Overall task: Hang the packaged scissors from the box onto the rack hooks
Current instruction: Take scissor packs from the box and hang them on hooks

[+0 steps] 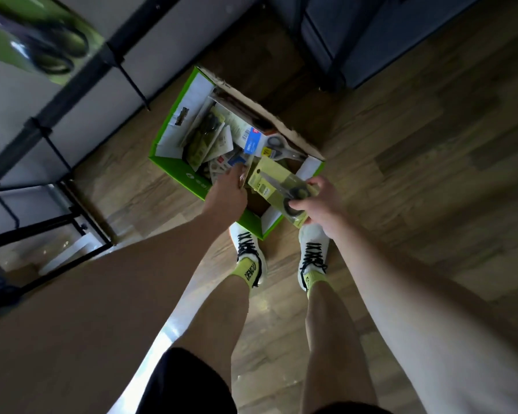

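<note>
Both our hands reach down over the green box (174, 167) on the floor. Our right hand (320, 204) pinches a yellow-green scissors pack (277, 186) at its handle end, lifted just above the box. Our left hand (226, 191) dips among the remaining packs (213, 135); whether it grips one, we cannot tell. Held by one end, the pack could slip, or snag the box wall as it rises.

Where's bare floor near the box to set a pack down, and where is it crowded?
Bare wooden floor lies right of the green box, up to the dark cabinet. A narrower strip runs between the box and the rack frame. The box interior is crowded with packs; both hands work there, the right hand holding a scissors pack.
</note>
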{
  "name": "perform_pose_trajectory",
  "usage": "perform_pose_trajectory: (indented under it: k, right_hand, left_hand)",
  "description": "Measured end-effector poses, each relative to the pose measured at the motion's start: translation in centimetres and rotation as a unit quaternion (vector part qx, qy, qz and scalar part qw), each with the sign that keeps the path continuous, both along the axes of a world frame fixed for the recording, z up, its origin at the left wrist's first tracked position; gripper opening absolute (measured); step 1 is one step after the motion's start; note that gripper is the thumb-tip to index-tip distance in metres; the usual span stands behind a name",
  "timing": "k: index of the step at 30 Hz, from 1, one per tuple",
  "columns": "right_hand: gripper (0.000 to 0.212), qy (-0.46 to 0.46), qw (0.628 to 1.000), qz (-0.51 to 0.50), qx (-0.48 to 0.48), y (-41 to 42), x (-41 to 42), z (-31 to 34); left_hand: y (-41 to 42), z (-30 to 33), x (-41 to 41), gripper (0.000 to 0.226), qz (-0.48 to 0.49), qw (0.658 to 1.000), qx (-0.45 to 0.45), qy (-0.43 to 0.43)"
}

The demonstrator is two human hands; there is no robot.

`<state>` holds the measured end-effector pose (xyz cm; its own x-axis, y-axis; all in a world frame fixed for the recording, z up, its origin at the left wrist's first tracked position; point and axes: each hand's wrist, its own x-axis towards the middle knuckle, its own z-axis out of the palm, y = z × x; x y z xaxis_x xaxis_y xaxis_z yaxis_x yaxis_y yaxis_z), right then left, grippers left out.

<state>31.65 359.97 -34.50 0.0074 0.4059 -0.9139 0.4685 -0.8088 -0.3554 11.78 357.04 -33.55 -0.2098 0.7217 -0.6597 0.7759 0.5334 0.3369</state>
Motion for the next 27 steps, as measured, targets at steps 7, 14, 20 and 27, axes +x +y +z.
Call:
perform_pose_trajectory:
  k: [7, 14, 20, 27]
  right_hand:
    - [0.065, 0.039, 0.998, 0.053, 0.019, 1.9, 1.3, 12.9]
    - [0.077, 0.099, 0.991, 0.080, 0.031, 1.3, 3.6, 27.4]
    - [0.054, 0.133, 0.983, 0.103, 0.078, 0.2, 3.0, 37.2]
    - [0.028, 0.159, 0.972, 0.102, 0.137, -2.1, -1.4, 44.4]
  left_hand:
    - [1.4, 13.9, 1.8, 0.049, 0.035, 0.999, 0.034, 0.007]
    - [0.1, 29.7, 2.4, 0.063, 0.070, 0.995, 0.074, 0.007]
    - [-1.2, 39.7, 1.3, 0.066, 0.059, 0.993, 0.092, 0.039]
    - [-4.1, 48.2, -2.2, 0.068, 0.071, 0.990, 0.089, 0.079]
